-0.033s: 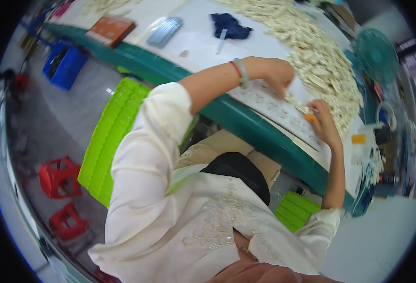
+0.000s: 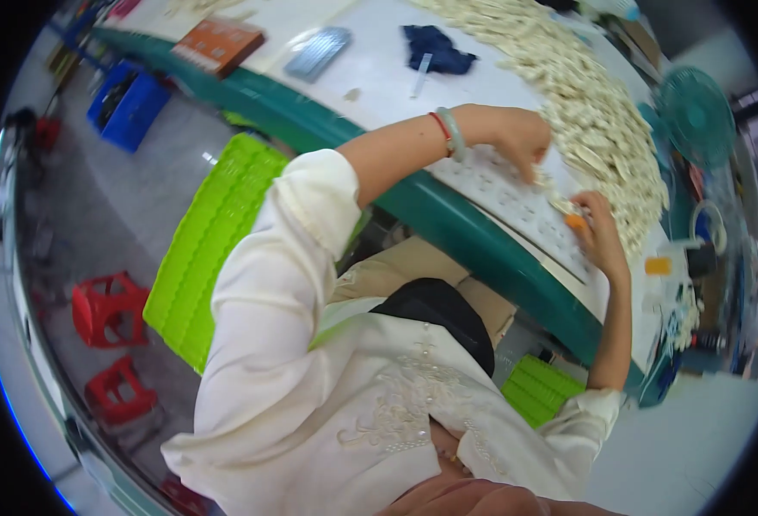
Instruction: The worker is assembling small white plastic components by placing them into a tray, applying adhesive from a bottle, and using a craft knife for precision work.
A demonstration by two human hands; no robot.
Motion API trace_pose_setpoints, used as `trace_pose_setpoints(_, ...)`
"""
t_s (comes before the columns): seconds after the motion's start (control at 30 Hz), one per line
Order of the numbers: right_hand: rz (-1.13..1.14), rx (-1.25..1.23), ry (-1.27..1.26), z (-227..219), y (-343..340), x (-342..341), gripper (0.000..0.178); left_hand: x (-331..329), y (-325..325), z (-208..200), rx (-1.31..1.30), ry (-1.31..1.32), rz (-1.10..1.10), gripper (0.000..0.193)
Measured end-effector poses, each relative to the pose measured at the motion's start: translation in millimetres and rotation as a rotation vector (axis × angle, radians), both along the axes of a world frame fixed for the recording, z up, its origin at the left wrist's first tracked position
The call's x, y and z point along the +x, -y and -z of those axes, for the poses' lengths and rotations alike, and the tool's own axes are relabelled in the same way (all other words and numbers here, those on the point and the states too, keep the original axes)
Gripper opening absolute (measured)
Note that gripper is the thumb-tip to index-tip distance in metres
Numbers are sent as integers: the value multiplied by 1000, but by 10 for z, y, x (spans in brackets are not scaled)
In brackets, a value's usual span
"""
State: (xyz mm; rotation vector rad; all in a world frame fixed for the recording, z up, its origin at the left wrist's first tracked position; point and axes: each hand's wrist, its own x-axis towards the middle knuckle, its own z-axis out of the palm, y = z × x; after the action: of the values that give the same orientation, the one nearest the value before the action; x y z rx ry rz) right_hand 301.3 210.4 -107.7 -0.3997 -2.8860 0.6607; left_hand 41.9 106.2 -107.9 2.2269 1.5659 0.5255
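My left hand [image 2: 523, 140] bends down over a white tray [image 2: 482, 179] with rows of small raised shapes along the table's front edge. Its fingertips are pinched together, and what lies in them is too small to make out. To the right, my right hand [image 2: 601, 234] is closed at the fingertips on a small cream-coloured piece [image 2: 563, 205], whose kind is unclear. Something orange [image 2: 576, 223] shows at that hand's fingers; whether worn or held I cannot tell. Just beyond both hands spreads a large heap of similar cream-coloured pieces [image 2: 598, 159].
The white table [image 2: 370, 95] has a green padded edge [image 2: 448, 215]. On it lie a dark blue cloth [image 2: 437, 50], a silvery-blue box [image 2: 319, 53] and an orange-brown box [image 2: 217, 46]. A green fan [image 2: 696, 116] stands right. Left are a lime-green crate [image 2: 211, 249] and red stools [image 2: 108, 311].
The view has shifted a little, so the table and the things on it sit slightly further right. Both hands keep nearly the same places over the tray.
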Motion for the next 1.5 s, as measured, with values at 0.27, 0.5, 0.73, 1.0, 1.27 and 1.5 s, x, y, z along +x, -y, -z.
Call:
trace_pose_setpoints(0.27, 83, -133, -290, -519, 972, -199, 35, -309, 2295, -162, 184, 433, -522, 30)
trace_pose_setpoints(0.5, -538, -418, 187, 789, 2575, -1490, 28, 347, 4703, 1008, -78, 600, -1433, 34)
trace_pose_setpoints(0.73, -819, -247, 527, 1594, 3409, -1755, 33, 2076, 5710, 1487, -137, 1192, -2141, 34)
trace_pose_setpoints(1.0, -881, 25, 407, 2172, 3587, -1808, 43, 2474, 5231, 1917, -141, 556, -2446, 43)
trace_pose_setpoints(1.27, -658, -152, 538, 1688, 3059, -1833, 31, 2117, 5099, 2220, -298, 220, -2399, 68)
trace_pose_setpoints(1.5, -558, -480, 275, 903, 2283, -1204, 19, 2120, 5219, 2284, -386, -79, -2278, 78)
